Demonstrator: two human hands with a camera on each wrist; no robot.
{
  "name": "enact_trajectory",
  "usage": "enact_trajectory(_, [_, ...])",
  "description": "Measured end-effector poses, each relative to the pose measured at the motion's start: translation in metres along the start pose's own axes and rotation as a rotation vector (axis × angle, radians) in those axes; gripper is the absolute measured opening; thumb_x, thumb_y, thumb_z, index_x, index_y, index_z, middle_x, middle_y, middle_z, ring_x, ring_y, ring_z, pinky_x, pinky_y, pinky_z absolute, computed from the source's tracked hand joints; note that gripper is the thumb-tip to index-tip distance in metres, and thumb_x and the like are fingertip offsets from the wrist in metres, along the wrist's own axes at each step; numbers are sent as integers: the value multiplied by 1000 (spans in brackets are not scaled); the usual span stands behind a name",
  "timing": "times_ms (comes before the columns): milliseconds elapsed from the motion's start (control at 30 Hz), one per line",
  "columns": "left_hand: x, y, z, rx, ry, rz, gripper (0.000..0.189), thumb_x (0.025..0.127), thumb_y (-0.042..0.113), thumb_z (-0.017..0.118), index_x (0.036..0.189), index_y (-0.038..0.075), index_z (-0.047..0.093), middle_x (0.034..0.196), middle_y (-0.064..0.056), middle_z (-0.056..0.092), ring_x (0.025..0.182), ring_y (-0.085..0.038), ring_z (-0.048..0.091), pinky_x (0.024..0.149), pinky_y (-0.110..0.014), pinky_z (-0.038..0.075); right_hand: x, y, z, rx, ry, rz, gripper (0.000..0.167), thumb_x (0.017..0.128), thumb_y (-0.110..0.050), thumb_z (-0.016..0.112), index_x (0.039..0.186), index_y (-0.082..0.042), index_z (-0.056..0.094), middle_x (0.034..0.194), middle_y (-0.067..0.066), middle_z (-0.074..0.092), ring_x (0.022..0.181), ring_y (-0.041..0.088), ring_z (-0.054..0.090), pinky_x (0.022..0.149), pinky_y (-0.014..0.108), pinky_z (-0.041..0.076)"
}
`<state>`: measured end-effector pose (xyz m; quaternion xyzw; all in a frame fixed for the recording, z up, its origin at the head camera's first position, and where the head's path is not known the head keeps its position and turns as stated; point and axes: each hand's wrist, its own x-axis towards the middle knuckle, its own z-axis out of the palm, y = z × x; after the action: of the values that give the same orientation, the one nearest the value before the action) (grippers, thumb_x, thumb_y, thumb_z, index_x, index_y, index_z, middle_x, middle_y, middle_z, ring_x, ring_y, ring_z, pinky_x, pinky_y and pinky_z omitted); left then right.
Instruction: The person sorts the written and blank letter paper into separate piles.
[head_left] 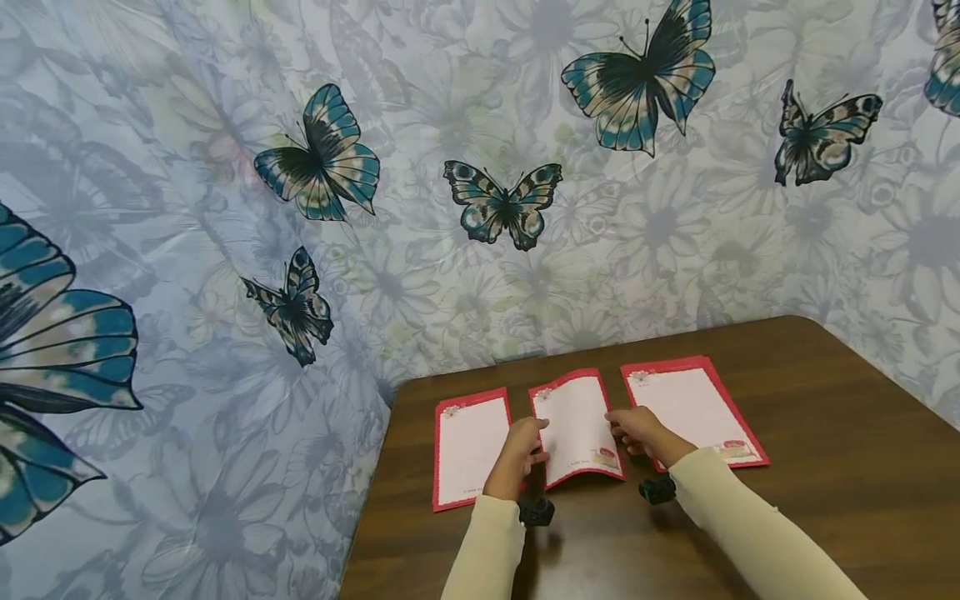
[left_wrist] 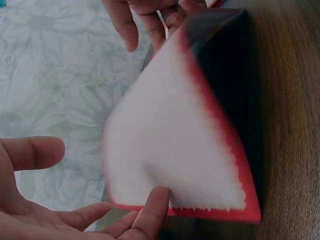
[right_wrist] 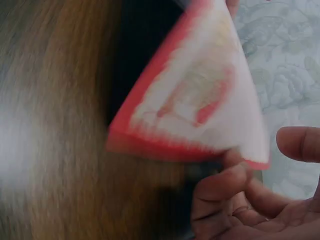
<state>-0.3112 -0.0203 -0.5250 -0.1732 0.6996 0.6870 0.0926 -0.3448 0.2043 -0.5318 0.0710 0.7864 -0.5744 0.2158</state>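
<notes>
A white sheet of paper with a scalloped red border (head_left: 573, 421) bows upward between my hands in the head view. Small printed pictures mark its corners. My left hand (head_left: 519, 454) is at its left edge; in the left wrist view, a fingertip (left_wrist: 159, 197) touches the sheet near the border, with the thumb held away. At the opposite edge is my right hand (head_left: 647, 433). Its fingers (right_wrist: 222, 185) bend loosely against the sheet's edge in the right wrist view, the thumb standing apart. The dark underside (left_wrist: 225, 65) of the raised sheet shows in the left wrist view.
Matching red-bordered sheets lie on both sides: a left stack (head_left: 472, 446) and a right stack (head_left: 678, 400), the latter partly behind my right forearm. All are on a brown wooden table (head_left: 825, 467). Behind it hangs a butterfly-printed cloth (head_left: 420, 275).
</notes>
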Motion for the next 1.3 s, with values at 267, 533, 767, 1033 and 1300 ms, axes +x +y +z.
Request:
enact_trajectory(267, [0,-2,-1,-12,-7,3,61,94,23,58,145,-5,39,151,-30,34,128,-52,42,90,-47,57,6,2,1,-54,63,-121,51,97,-26,54,126,16,51,106,26,63,90,30,64,80,39,56])
enact_trajectory(533, [1,-4,-5,0,-6,9,60,96,23,56,144,-8,38,145,-37,39,129,-51,43,93,-47,55,10,-5,2,-202,153,-270,53,98,-16,50,138,16,41,138,38,46,129,50,44,108,59,38])
enact_trajectory(767, [10,-7,-15,-14,29,15,41,96,27,58,119,-7,57,105,-17,63,84,-24,63,71,-31,57,6,-19,3,-135,100,-313,53,100,-18,51,141,13,40,140,36,46,127,48,47,103,57,43])
enact_trajectory(1033, [11,4,-48,45,112,108,32,94,19,61,115,-5,64,86,-4,62,65,-13,60,62,-28,57,5,-33,25,-93,75,-314,48,98,-20,57,136,10,50,129,30,58,110,36,59,94,46,51])
enact_trajectory(1300, [5,7,-100,296,272,219,34,94,17,63,120,-4,67,109,-19,68,77,-12,60,64,-25,54,1,-35,64,-58,54,-277,32,94,-17,61,117,6,64,85,12,67,65,16,58,53,27,48])
